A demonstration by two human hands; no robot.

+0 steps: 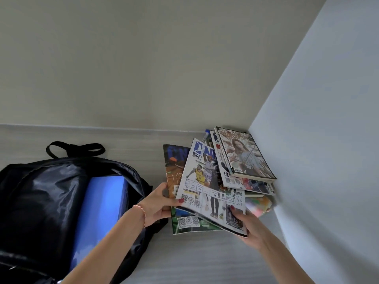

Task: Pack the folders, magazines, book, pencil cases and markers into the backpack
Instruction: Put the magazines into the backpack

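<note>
Black backpack (51,193) gapes, holding what looks like blue folders (102,203).

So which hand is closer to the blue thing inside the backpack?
Left. The left hand grips the basketball magazine just beside the backpack opening where the blue folder sits. The right hand holds the magazine's far corner.

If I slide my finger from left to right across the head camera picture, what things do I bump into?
black backpack → blue folder inside it → left hand → basketball magazine held in both hands → right hand → book on top of the pile
</note>
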